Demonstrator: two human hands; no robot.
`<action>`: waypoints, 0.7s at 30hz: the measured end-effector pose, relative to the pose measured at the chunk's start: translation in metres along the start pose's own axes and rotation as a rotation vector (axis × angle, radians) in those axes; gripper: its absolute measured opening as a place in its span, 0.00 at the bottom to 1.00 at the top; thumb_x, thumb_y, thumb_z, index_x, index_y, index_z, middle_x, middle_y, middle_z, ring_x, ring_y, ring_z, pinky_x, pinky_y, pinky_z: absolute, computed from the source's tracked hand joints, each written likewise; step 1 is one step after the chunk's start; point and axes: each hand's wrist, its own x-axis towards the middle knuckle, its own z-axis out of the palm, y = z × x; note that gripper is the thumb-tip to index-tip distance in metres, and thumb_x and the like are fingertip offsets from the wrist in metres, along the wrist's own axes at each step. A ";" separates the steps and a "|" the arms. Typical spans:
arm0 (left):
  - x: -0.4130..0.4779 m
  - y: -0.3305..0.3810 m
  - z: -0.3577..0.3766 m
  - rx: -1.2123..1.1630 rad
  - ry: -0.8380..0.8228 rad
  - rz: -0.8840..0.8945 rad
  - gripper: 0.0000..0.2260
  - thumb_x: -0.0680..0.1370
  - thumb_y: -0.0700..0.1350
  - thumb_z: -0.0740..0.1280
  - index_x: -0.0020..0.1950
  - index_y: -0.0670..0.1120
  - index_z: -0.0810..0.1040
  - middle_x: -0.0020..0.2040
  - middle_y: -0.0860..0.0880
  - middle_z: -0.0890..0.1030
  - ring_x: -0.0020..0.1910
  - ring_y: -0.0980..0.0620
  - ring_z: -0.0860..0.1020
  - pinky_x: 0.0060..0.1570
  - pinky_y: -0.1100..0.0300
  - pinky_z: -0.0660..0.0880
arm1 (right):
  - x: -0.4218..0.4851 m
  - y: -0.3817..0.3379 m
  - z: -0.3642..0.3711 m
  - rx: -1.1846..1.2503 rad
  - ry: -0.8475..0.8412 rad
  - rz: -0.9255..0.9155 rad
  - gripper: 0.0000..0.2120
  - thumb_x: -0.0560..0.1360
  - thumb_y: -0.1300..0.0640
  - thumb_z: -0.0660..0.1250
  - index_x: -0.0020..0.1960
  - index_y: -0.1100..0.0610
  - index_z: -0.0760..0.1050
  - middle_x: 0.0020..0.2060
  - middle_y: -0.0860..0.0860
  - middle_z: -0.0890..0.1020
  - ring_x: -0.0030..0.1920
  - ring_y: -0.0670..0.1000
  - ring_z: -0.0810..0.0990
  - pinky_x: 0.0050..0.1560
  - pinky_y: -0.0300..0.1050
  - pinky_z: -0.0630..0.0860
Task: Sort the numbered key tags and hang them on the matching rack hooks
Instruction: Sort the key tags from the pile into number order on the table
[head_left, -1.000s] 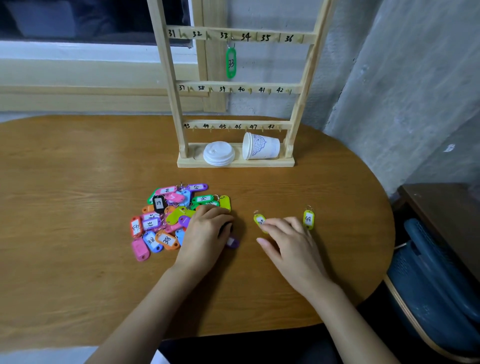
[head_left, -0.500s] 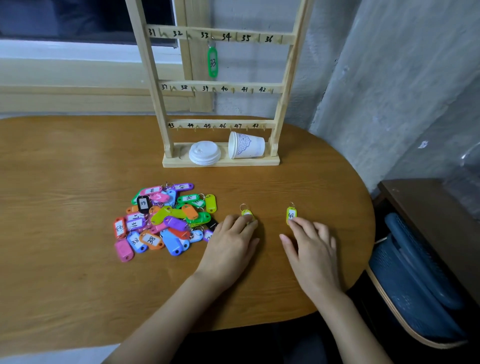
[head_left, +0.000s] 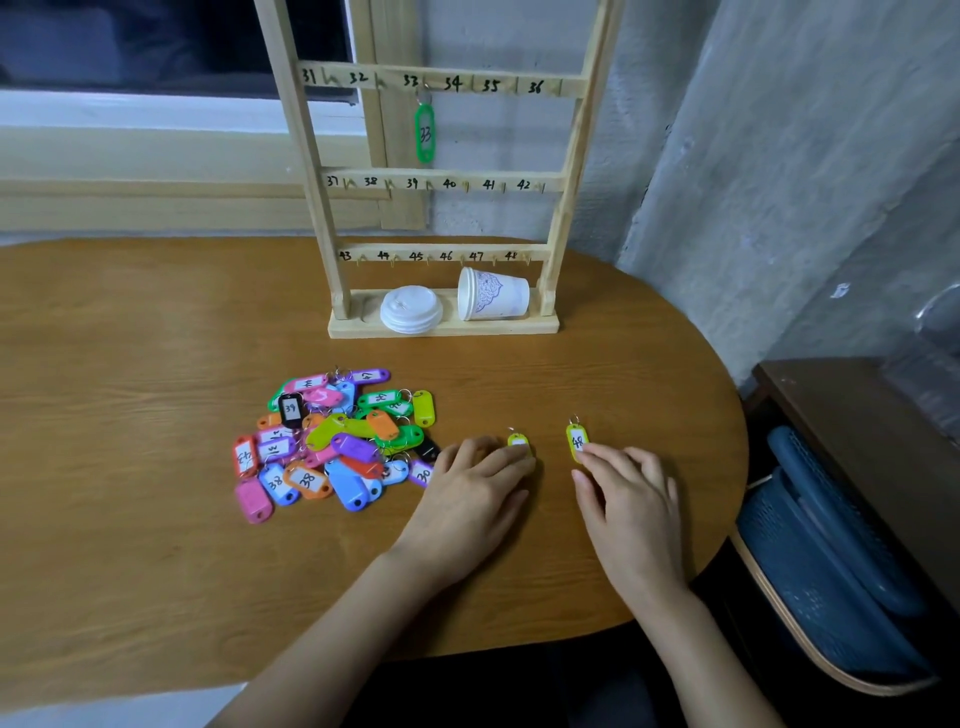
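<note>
I saw the yellow tag 48 (head_left: 575, 441) lying flat on the table (head_left: 156, 389), the right hand (head_left: 631, 504) touching it with relaxed fingertips; just left, a second yellow tag (head_left: 517, 440) lay half under the flat, straight-fingered left hand (head_left: 467, 499); the colourful pile of tags (head_left: 337, 441) sat further left; far off, the rack (head_left: 311, 171) carried a green tag 33 (head_left: 425, 132); its base held a tipped paper cup (head_left: 493, 301) and white lids (head_left: 410, 309).

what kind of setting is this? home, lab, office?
Probably a plain room corner at home or in a spare room, not a workshop: an oval wooden table pushed up to a rough grey wall, a window behind, a blue chair beside it.
</note>
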 end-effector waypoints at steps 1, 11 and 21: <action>0.000 0.000 0.000 -0.002 -0.001 0.001 0.18 0.81 0.53 0.56 0.72 0.55 0.65 0.71 0.57 0.67 0.70 0.53 0.61 0.67 0.53 0.59 | 0.000 0.000 -0.001 0.011 0.000 0.001 0.12 0.74 0.52 0.69 0.56 0.50 0.81 0.55 0.41 0.81 0.57 0.49 0.73 0.50 0.50 0.72; -0.004 -0.036 -0.031 -0.091 0.225 -0.104 0.16 0.78 0.49 0.56 0.60 0.47 0.78 0.59 0.48 0.77 0.56 0.46 0.74 0.51 0.51 0.74 | 0.030 -0.048 -0.002 0.181 -0.076 -0.122 0.11 0.75 0.54 0.67 0.57 0.51 0.80 0.54 0.43 0.81 0.57 0.50 0.74 0.55 0.51 0.74; 0.001 -0.107 -0.066 -0.076 0.256 -0.348 0.13 0.75 0.38 0.67 0.59 0.43 0.80 0.56 0.46 0.80 0.56 0.43 0.73 0.54 0.55 0.68 | 0.080 -0.126 0.039 0.273 -0.286 -0.189 0.15 0.76 0.53 0.66 0.63 0.51 0.76 0.56 0.46 0.80 0.55 0.52 0.72 0.54 0.46 0.73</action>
